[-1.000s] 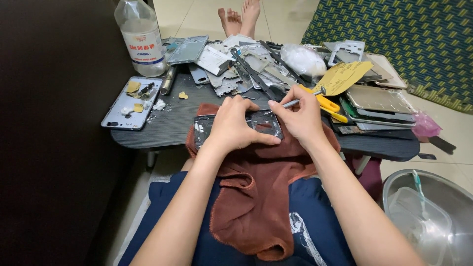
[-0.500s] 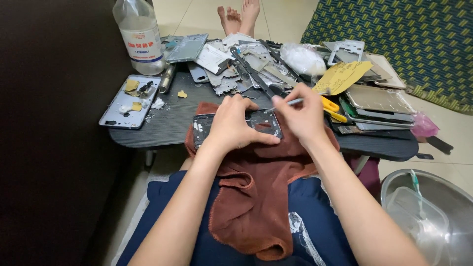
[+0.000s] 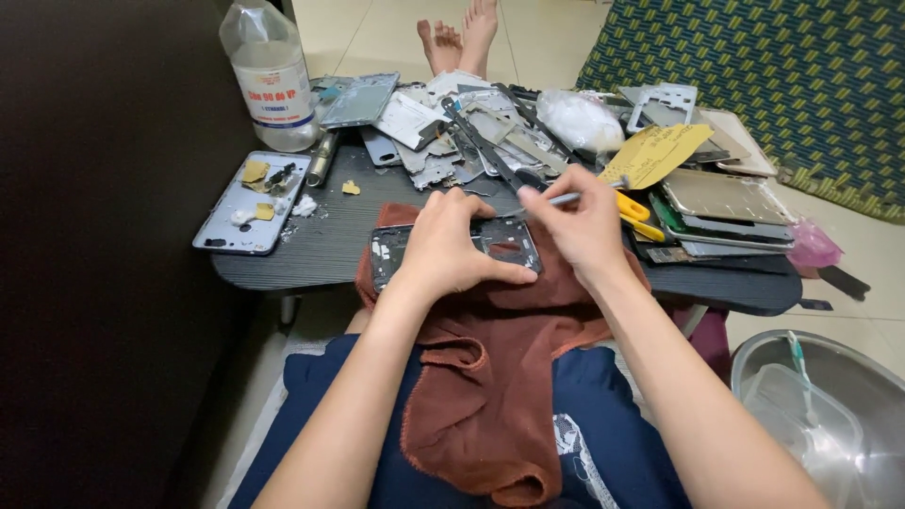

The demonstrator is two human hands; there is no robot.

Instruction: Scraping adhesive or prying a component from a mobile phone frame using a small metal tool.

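A dark phone frame [image 3: 502, 241] lies on a rust-brown towel [image 3: 490, 377] at the near edge of a low black table [image 3: 330, 245]. My left hand [image 3: 452, 247] presses down on the frame, thumb along its lower edge. My right hand [image 3: 580, 226] grips a thin metal tool [image 3: 570, 198] like a pen, its tip hidden behind my fingers over the frame's right end.
A heap of phone back covers and metal frames [image 3: 471, 132] fills the table's far side. A clear plastic bottle [image 3: 271, 71] stands far left, a phone panel with scraps [image 3: 253, 203] below it. Yellow envelope [image 3: 660, 155], yellow-handled tool [image 3: 633, 209], steel bowl [image 3: 848, 424] at lower right, another person's bare feet [image 3: 462, 33].
My hands have stayed on the phone frame; the right hand and its tool shifted only slightly. The camera has tilted a little.
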